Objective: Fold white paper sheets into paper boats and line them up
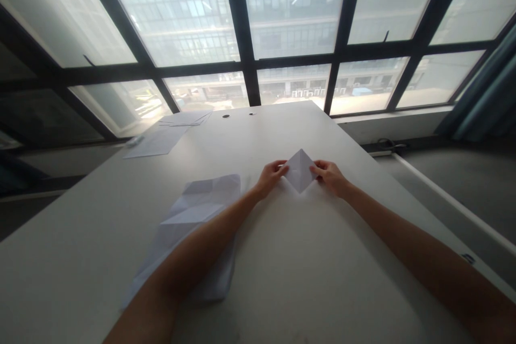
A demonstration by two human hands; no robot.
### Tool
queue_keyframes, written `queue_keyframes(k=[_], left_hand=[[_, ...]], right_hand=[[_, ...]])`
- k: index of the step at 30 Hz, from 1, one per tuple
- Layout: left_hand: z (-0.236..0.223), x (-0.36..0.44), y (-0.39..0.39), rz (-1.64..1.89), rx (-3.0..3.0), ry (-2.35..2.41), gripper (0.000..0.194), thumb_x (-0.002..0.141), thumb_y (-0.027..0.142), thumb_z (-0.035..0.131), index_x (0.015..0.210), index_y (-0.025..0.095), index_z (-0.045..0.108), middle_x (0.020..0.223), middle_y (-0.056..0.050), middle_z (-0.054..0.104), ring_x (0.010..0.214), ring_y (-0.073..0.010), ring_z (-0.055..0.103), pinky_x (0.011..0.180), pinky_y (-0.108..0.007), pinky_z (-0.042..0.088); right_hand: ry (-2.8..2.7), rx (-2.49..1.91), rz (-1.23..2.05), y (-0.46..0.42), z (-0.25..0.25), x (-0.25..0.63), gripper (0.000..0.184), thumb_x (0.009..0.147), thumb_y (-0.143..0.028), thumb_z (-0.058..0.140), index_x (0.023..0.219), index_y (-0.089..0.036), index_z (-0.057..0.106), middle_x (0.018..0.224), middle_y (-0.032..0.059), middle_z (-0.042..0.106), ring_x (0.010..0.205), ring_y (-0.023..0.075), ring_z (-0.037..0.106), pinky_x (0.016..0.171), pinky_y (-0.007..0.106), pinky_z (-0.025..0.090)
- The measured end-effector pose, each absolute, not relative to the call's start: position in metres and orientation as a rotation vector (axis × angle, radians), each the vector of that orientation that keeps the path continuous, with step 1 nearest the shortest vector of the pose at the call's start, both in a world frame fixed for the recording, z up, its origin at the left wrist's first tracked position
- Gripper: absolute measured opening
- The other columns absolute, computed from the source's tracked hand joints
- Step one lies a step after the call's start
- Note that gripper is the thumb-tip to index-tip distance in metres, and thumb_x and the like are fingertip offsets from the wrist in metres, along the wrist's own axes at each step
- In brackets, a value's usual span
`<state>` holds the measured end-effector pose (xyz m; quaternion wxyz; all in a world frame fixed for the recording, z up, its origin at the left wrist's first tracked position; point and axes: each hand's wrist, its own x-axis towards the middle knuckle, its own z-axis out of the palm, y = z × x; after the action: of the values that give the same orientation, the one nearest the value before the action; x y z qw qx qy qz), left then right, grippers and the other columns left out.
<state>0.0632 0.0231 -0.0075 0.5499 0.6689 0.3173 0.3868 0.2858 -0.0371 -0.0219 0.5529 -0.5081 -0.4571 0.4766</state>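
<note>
A small diamond of folded white paper (300, 171) is held up just above the table, one corner pointing away and one toward me. A crease runs down its middle. My left hand (272, 177) pinches its left corner between thumb and fingers. On the opposite corner, my right hand (329, 176) grips in the same way, thumb on top. Under my left forearm lies a larger creased sheet of white paper (201, 208), partly hidden by the arm.
The white table (314, 269) stretches away to tall dark-framed windows (294, 5). Several loose white sheets (161, 140) lie at its far left. Two round holes are near the far edge. A blue-grey curtain (479, 97) hangs at the right.
</note>
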Motion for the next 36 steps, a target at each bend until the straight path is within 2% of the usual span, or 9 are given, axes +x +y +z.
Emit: queue_keyframes(k=[4, 8, 11, 15, 21, 24, 27, 31, 36], left_hand=[[-0.011, 0.063, 0.026, 0.92, 1.565, 0.744, 0.052, 0.084, 0.052, 0.066, 0.12, 0.014, 0.066, 0.093, -0.008, 0.07, 0.077, -0.0155, 0.062, 0.068, -0.026, 0.049], [-0.019, 0.069, 0.028, 1.13, 1.769, 0.789, 0.052, 0.083, 0.047, 0.07, 0.127, 0.021, 0.061, 0.123, -0.012, 0.06, 0.098, -0.0196, 0.062, 0.078, -0.03, 0.053], [-0.02, 0.075, 0.023, 1.12, 1.844, 0.719, 0.044, 0.092, 0.052, 0.057, 0.119, 0.02, 0.067, 0.126, -0.013, 0.061, 0.112, -0.0236, 0.06, 0.09, -0.034, 0.051], [-0.014, 0.077, 0.012, 0.87, 1.76, 0.554, 0.063, 0.096, 0.063, 0.039, 0.126, 0.015, 0.066, 0.121, -0.012, 0.068, 0.112, -0.027, 0.062, 0.094, -0.037, 0.049], [-0.005, 0.072, 0.005, 0.679, 1.65, 0.469, 0.06, 0.08, 0.057, 0.071, 0.119, 0.012, 0.069, 0.118, -0.013, 0.069, 0.112, -0.0282, 0.062, 0.095, -0.038, 0.049], [-0.006, 0.07, 0.008, 0.649, 1.522, 0.433, 0.056, 0.08, 0.053, 0.073, 0.117, 0.012, 0.07, 0.118, -0.015, 0.069, 0.111, -0.0273, 0.064, 0.096, -0.04, 0.049], [-0.007, 0.069, 0.011, 0.64, 1.449, 0.428, 0.055, 0.078, 0.049, 0.076, 0.118, 0.012, 0.069, 0.118, -0.016, 0.069, 0.109, -0.0275, 0.066, 0.096, -0.041, 0.05], [-0.003, 0.067, 0.009, 0.593, 1.494, 0.444, 0.054, 0.075, 0.045, 0.079, 0.116, 0.01, 0.07, 0.113, -0.017, 0.071, 0.104, -0.0269, 0.068, 0.091, -0.037, 0.051], [0.003, 0.066, 0.006, 0.489, 1.65, 0.58, 0.056, 0.081, 0.058, 0.069, 0.104, 0.006, 0.074, 0.095, -0.017, 0.075, 0.081, -0.0212, 0.069, 0.07, -0.027, 0.05]], right_hand=[[-1.066, -1.069, 1.235, -0.039, -0.019, 0.283, 0.04, 0.063, -0.048, 0.084, 0.087, -0.019, 0.071, 0.081, 0.004, 0.068, 0.068, 0.0153, 0.056, 0.061, 0.028, 0.04], [-1.005, -1.016, 1.258, -0.04, -0.016, 0.281, 0.043, 0.058, -0.049, 0.088, 0.083, -0.019, 0.069, 0.081, 0.0043, 0.068, 0.074, 0.0169, 0.058, 0.066, 0.029, 0.044], [-0.967, -1.004, 1.235, -0.041, -0.015, 0.281, 0.045, 0.056, -0.048, 0.089, 0.083, -0.019, 0.068, 0.081, 0.0035, 0.069, 0.074, 0.0164, 0.059, 0.068, 0.029, 0.046], [-1.004, -1.024, 1.196, -0.044, -0.012, 0.275, 0.046, 0.057, -0.046, 0.089, 0.084, -0.018, 0.067, 0.084, 0.0031, 0.069, 0.075, 0.0155, 0.06, 0.067, 0.029, 0.049], [-1.174, -1.169, 0.957, -0.048, -0.011, 0.264, 0.047, 0.062, -0.055, 0.083, 0.079, -0.016, 0.062, 0.081, 0.0044, 0.065, 0.071, 0.0171, 0.061, 0.063, 0.032, 0.054], [-1.197, -1.261, 0.729, -0.046, -0.014, 0.264, 0.049, 0.061, -0.055, 0.083, 0.084, -0.017, 0.062, 0.078, 0.0032, 0.063, 0.067, 0.0153, 0.057, 0.059, 0.03, 0.049], [-1.222, -1.265, 0.804, -0.044, -0.014, 0.267, 0.052, 0.064, -0.056, 0.08, 0.092, -0.015, 0.064, 0.08, 0.0044, 0.065, 0.064, 0.0137, 0.053, 0.056, 0.027, 0.043], [-1.255, -1.202, 0.917, -0.048, -0.01, 0.27, 0.046, 0.065, -0.057, 0.077, 0.08, -0.016, 0.065, 0.069, 0.0009, 0.061, 0.059, 0.0116, 0.047, 0.056, 0.027, 0.038], [-1.38, -1.174, 0.981, -0.054, -0.005, 0.266, 0.043, 0.067, -0.057, 0.076, 0.068, -0.017, 0.059, 0.061, -0.002, 0.055, 0.058, 0.0119, 0.047, 0.057, 0.027, 0.036]])
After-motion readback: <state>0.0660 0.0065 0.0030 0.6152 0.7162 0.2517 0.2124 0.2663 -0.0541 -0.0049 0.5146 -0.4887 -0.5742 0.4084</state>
